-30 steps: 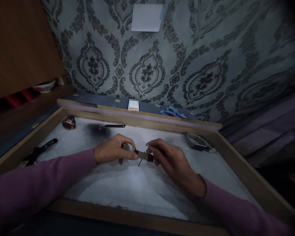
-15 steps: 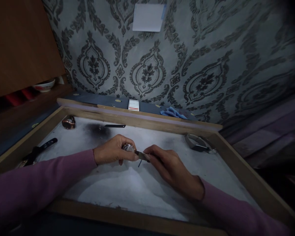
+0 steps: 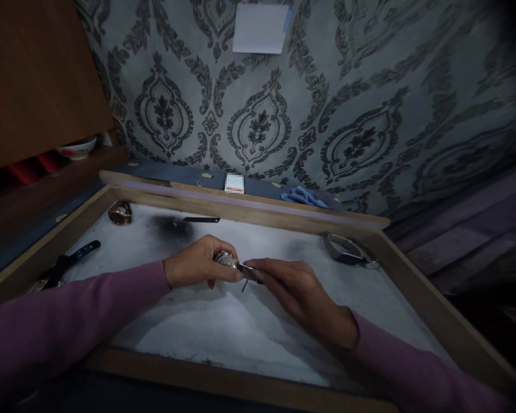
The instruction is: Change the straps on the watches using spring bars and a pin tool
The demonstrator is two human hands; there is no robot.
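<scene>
left hand (image 3: pixel 200 264): pinching the wristwatch (image 3: pixel 226 259) at its case, probably for steadying it | right hand (image 3: pixel 305 285): narrowly gripping the strap (image 3: pixel 249 273); whether also a tool, cannot tell | place: wristwatch being held over the wooden tray (image 3: pixel 206 374)

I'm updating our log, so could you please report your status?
Left hand gripping watch. Right hand at its strap. Other watches lie clear of both hands.

Compared with a second ago, the right hand (image 3: pixel 305 289) sits farther left, its fingers (image 3: pixel 277 268) straighter and partly over the strap (image 3: pixel 250 272), instead of curled beside its end. The strap's pale face looks darker. The thin tool's tip, earlier jutting above the strap, no longer stands out.
</scene>
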